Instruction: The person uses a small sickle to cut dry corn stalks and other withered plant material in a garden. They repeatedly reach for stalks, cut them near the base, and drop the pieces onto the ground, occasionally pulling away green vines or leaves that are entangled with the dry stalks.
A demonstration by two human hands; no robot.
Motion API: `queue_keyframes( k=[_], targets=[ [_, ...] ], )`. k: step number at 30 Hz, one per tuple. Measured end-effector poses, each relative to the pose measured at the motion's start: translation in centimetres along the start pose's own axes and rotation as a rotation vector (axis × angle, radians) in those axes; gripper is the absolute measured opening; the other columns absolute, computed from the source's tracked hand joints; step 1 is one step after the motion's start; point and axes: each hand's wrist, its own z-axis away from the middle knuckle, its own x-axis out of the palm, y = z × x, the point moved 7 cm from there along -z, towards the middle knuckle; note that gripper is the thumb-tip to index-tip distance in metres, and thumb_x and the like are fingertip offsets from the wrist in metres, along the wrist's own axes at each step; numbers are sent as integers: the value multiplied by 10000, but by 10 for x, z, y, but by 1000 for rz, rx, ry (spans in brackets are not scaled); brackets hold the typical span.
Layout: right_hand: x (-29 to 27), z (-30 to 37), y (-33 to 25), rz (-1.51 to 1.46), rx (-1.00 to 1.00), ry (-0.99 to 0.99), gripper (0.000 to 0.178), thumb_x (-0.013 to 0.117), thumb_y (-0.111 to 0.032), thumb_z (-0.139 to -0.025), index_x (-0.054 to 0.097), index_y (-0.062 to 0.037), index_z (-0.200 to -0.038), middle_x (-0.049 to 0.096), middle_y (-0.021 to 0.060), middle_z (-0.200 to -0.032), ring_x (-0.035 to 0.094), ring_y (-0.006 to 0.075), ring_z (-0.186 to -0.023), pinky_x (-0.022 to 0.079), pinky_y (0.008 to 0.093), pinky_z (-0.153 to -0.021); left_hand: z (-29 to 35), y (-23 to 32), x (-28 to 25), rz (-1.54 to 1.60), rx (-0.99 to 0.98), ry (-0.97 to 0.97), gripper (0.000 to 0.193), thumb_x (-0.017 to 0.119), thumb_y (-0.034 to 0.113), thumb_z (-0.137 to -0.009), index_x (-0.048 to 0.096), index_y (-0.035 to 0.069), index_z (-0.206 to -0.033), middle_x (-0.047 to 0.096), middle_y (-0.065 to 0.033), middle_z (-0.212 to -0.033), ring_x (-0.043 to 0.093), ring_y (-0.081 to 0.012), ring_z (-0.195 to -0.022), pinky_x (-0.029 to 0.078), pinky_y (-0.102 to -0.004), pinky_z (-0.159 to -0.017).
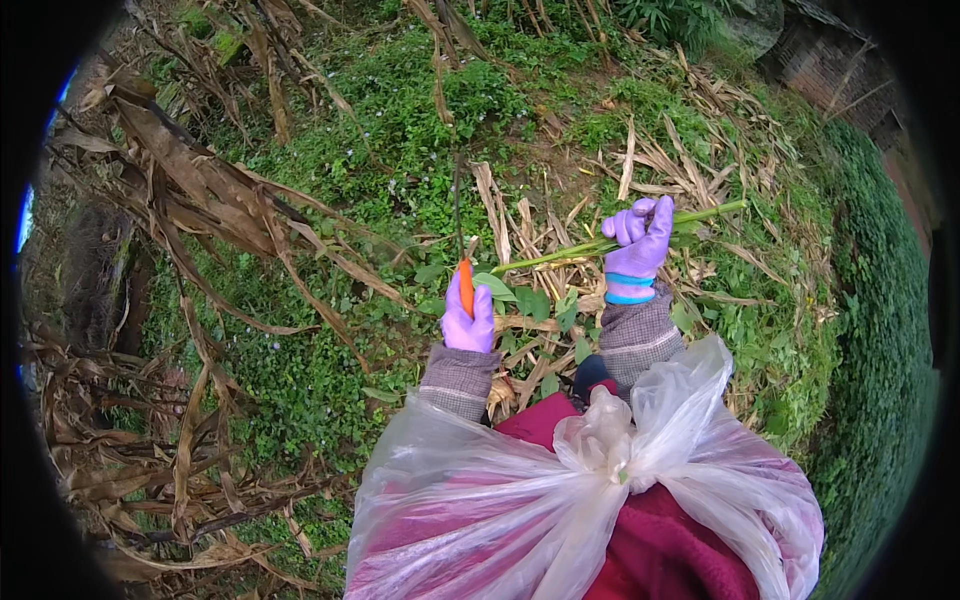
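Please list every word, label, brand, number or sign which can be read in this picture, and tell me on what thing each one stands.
There are none: no readable text shows anywhere in the picture.
Orange handle in the gloved left hand: no lettering visible.
Purple glove with blue bands on the right hand, holding green stalks: no lettering visible.
Clear plastic sheet: no print visible.

Handle (466, 288) on the left looks like smooth plastic, with a thin, dull metal blade (458, 205). Gloves (641, 250) look matt, can't tell if rubber or knit. Sleeves (640, 335) are rough woven cloth. Near bag (460, 510) is thin, glossy, crinkly plastic over matt cloth (675, 550). Stalk (560, 256) is smooth; dry leaves (205, 178) look rough, kinda papery.
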Motion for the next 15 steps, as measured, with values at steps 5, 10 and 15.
queue_keyframes(
  k=[5,10,15],
  targets=[
    [15,16,28,-118,185,-92,406,457,-449,-949,546,-118,-732,214,-58,-474,217,97,-421,367,311,-503,-5,-8,19,-4,-206,-182,427,604,358,-876,555,18,-1129,613,-86,-812,578,-157,-720,480,-302,-712],
    [32,17,14,-73,186,-65,361,432,-416,-967,532,-93,-837,286,-60,-519,291,91,-442,457,315,-580,-11,-24,-4,2,-332,-205,339,640,349,-854,604,36,-980,578,-36,-737,541,-109,-664,469,-266,-673],
    [47,24,5,-29,185,-379,428,416,-439,-967,473,-104,-706,230,-51,-467,241,96,-387,335,292,-451,-21,-18,-27,-361,-187,-145,410,616,366,-860,577,42,-1109,631,-103,-811,615,-203,-748,484,-330,-728]
  ],
)
